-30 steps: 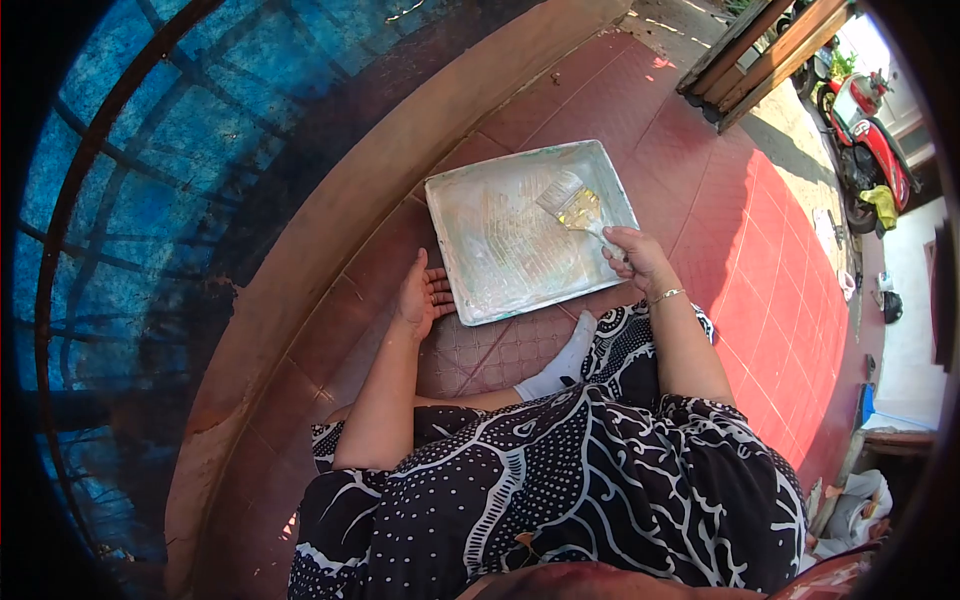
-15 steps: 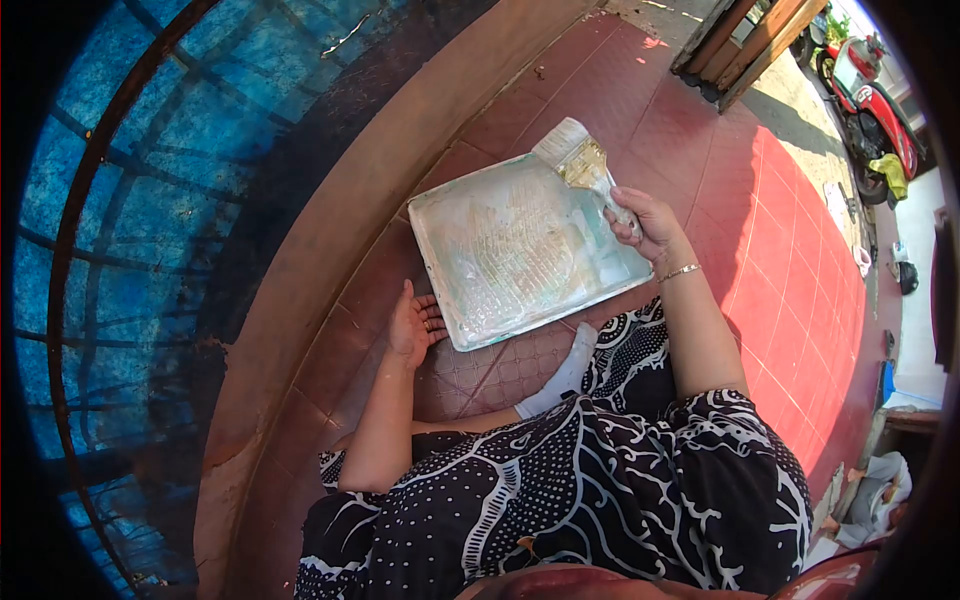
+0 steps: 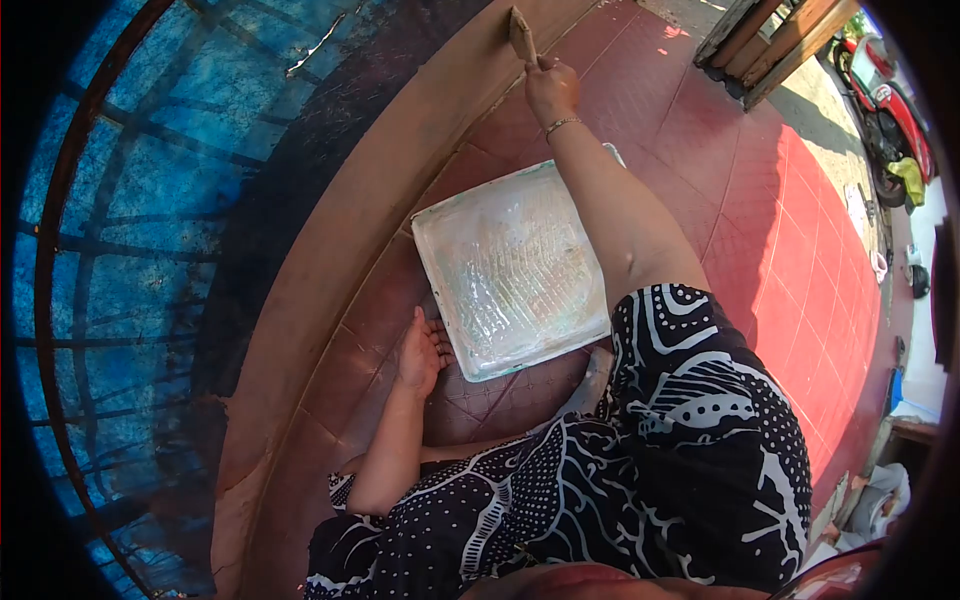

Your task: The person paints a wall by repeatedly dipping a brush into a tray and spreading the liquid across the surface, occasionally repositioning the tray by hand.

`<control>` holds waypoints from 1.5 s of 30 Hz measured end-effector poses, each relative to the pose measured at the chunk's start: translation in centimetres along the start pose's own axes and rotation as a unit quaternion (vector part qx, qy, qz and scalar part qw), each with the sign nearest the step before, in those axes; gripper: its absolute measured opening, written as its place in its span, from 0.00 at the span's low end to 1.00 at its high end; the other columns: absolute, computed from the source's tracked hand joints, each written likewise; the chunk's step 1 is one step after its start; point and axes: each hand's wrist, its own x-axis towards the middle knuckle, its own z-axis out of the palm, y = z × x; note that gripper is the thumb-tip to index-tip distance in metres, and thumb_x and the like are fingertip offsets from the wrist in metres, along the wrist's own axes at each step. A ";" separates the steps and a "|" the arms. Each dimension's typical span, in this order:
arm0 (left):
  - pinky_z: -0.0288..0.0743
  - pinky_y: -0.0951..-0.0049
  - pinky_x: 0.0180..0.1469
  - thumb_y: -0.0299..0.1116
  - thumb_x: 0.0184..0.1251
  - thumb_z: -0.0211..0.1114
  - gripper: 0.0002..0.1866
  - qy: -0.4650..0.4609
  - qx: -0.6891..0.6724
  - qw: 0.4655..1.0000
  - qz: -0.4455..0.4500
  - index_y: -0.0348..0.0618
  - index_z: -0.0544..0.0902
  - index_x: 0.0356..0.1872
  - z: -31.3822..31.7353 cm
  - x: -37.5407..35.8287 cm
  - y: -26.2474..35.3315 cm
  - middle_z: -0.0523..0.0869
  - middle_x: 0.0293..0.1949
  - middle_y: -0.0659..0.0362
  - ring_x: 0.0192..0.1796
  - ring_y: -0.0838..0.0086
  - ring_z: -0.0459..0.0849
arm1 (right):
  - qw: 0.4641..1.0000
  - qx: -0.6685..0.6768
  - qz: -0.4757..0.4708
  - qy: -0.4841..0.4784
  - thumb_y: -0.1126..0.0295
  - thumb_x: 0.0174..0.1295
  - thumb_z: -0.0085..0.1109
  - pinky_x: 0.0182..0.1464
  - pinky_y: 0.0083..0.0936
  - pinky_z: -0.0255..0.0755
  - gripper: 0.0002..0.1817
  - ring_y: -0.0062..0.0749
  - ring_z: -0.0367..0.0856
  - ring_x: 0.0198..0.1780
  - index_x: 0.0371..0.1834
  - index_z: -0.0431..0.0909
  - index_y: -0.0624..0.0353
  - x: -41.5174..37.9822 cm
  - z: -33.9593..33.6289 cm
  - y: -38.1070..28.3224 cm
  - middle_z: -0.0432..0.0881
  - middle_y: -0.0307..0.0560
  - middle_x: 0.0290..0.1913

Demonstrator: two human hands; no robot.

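My right hand is stretched far forward and closed round the handle of a paintbrush. The brush is seen edge-on, its head right at the brown wall ledge. A shallow paint tray, smeared with whitish and pale green paint and ridged in the middle, lies on the tiles in front of me. My right forearm passes over the tray's right side and hides part of it. Beside the tray's left edge rests my left hand, thumb up and fingers apart, with nothing in it.
Red floor tiles run to the right, partly sunlit. Left of the ledge is a blue surface crossed by dark bars and shadows. Wooden posts stand at the upper right, with a red motorbike beyond them.
My right hand has swung forward and left with the paintbrush, from over the tray to the wall ledge. My left hand stays by the tray's left edge.
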 end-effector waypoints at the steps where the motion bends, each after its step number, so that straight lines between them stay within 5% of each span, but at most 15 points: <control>1: 0.71 0.74 0.36 0.67 0.62 0.45 0.32 -0.001 -0.004 1.000 0.003 0.43 0.75 0.37 0.0 -0.1 0.0 0.80 0.30 0.59 0.31 0.75 0.77 | 1.000 -0.010 -0.008 -0.005 0.62 0.57 0.55 0.42 0.35 0.71 0.16 0.47 0.80 0.39 0.47 0.79 0.56 -2.2 0.8 -0.8 0.81 0.58 0.34; 6: 0.71 0.72 0.38 0.67 0.61 0.46 0.34 -0.011 0.008 1.000 0.013 0.41 0.74 0.39 0.1 -0.1 -0.1 0.80 0.32 0.57 0.32 0.73 0.78 | 0.993 0.017 -0.083 -0.085 0.68 0.59 0.50 0.42 0.44 0.69 0.12 0.55 0.76 0.39 0.44 0.76 0.60 -14.7 1.7 -1.6 0.76 0.59 0.33; 11: 0.72 0.70 0.39 0.67 0.60 0.46 0.36 -0.004 0.024 0.999 0.027 0.38 0.73 0.41 0.6 -0.6 -0.1 0.80 0.34 0.54 0.33 0.70 0.78 | 0.972 0.056 -0.106 -0.204 0.69 0.58 0.55 0.44 0.38 0.70 0.16 0.53 0.78 0.40 0.48 0.76 0.66 -22.0 -1.1 -2.3 0.79 0.63 0.38; 14: 0.72 0.71 0.38 0.67 0.61 0.45 0.35 -0.007 0.021 0.999 0.025 0.38 0.74 0.41 0.3 -0.6 -0.2 0.80 0.34 0.54 0.33 0.70 0.78 | 0.931 0.105 -0.127 -0.327 0.69 0.58 0.56 0.40 0.32 0.70 0.17 0.41 0.79 0.35 0.49 0.76 0.67 -21.5 -2.5 -2.4 0.81 0.57 0.33; 16: 0.72 0.71 0.38 0.66 0.61 0.45 0.35 -0.015 0.021 1.000 0.012 0.38 0.74 0.40 0.0 -0.7 -0.1 0.80 0.33 0.54 0.32 0.71 0.78 | 0.909 0.159 -0.059 -0.381 0.69 0.58 0.57 0.31 0.22 0.69 0.17 0.23 0.74 0.27 0.50 0.77 0.66 -18.1 -4.0 -2.0 0.79 0.45 0.27; 18: 0.72 0.72 0.37 0.66 0.62 0.45 0.33 -0.018 0.016 1.000 0.008 0.41 0.75 0.39 0.1 -0.9 0.0 0.80 0.32 0.56 0.31 0.73 0.77 | 0.933 0.147 0.009 -0.327 0.70 0.58 0.57 0.24 0.14 0.62 0.17 0.14 0.66 0.22 0.50 0.78 0.63 -13.4 -6.0 -2.5 0.75 0.35 0.25; 21: 0.71 0.73 0.37 0.65 0.63 0.45 0.31 -0.020 0.014 1.000 -0.003 0.43 0.74 0.38 -0.1 -0.4 -0.6 0.80 0.31 0.58 0.30 0.75 0.77 | 0.979 0.117 0.003 -0.166 0.70 0.58 0.57 0.18 0.16 0.58 0.16 0.15 0.65 0.19 0.50 0.79 0.60 -4.0 -5.7 0.3 0.73 0.35 0.22; 25: 0.71 0.73 0.38 0.65 0.63 0.46 0.31 -0.002 0.013 1.000 -0.014 0.43 0.74 0.37 -0.2 0.1 -0.6 0.80 0.32 0.58 0.32 0.75 0.77 | 0.992 0.044 0.046 -0.104 0.70 0.57 0.57 0.15 0.21 0.58 0.15 0.20 0.66 0.16 0.47 0.80 0.59 7.4 -3.2 4.9 0.74 0.38 0.21; 29: 0.70 0.73 0.39 0.65 0.62 0.46 0.30 0.006 0.000 1.000 -0.010 0.44 0.74 0.38 -0.3 0.4 -0.7 0.80 0.33 0.59 0.33 0.76 0.77 | 0.986 0.074 0.103 -0.105 0.70 0.56 0.57 0.16 0.22 0.60 0.12 0.22 0.69 0.17 0.42 0.82 0.59 10.7 1.2 7.2 0.74 0.39 0.20; 33: 0.70 0.74 0.39 0.64 0.63 0.47 0.29 -0.002 -0.004 1.000 -0.019 0.46 0.75 0.39 -0.3 0.2 -0.6 0.79 0.32 0.61 0.32 0.76 0.77 | 0.997 -0.064 -0.025 -0.035 0.69 0.54 0.57 0.20 0.26 0.66 0.11 0.27 0.74 0.19 0.37 0.82 0.62 6.8 5.0 7.4 0.74 0.44 0.15; 35: 0.70 0.74 0.39 0.64 0.63 0.47 0.28 -0.006 0.003 1.000 -0.017 0.47 0.75 0.39 -0.1 0.3 -0.8 0.79 0.32 0.61 0.32 0.77 0.77 | 0.988 -0.078 -0.102 -0.085 0.68 0.55 0.56 0.23 0.26 0.68 0.12 0.27 0.74 0.19 0.39 0.82 0.63 1.0 3.2 5.4 0.74 0.45 0.16; 37: 0.70 0.74 0.38 0.64 0.62 0.48 0.28 -0.005 0.014 1.000 -0.007 0.47 0.75 0.39 -0.3 0.4 -0.8 0.80 0.32 0.61 0.32 0.77 0.77 | 0.980 0.017 -0.022 -0.195 0.68 0.55 0.56 0.26 0.27 0.68 0.13 0.25 0.74 0.21 0.42 0.81 0.62 -4.9 1.4 3.7 0.75 0.45 0.18; 39: 0.70 0.74 0.38 0.64 0.62 0.48 0.28 -0.011 0.015 1.000 -0.004 0.46 0.75 0.38 -0.4 0.1 -0.9 0.80 0.32 0.61 0.31 0.77 0.77 | 0.971 0.030 -0.103 -0.215 0.69 0.57 0.56 0.25 0.26 0.66 0.14 0.23 0.72 0.21 0.44 0.81 0.62 -10.6 0.3 2.9 0.76 0.45 0.20; 45: 0.71 0.74 0.37 0.64 0.62 0.48 0.29 -0.022 0.013 1.000 0.002 0.45 0.75 0.38 -0.7 -0.8 -0.9 0.80 0.32 0.60 0.31 0.76 0.77 | 0.923 0.176 0.035 -0.342 0.70 0.58 0.57 0.19 0.12 0.56 0.15 0.13 0.63 0.19 0.49 0.79 0.61 -12.3 -5.3 -0.7 0.72 0.33 0.21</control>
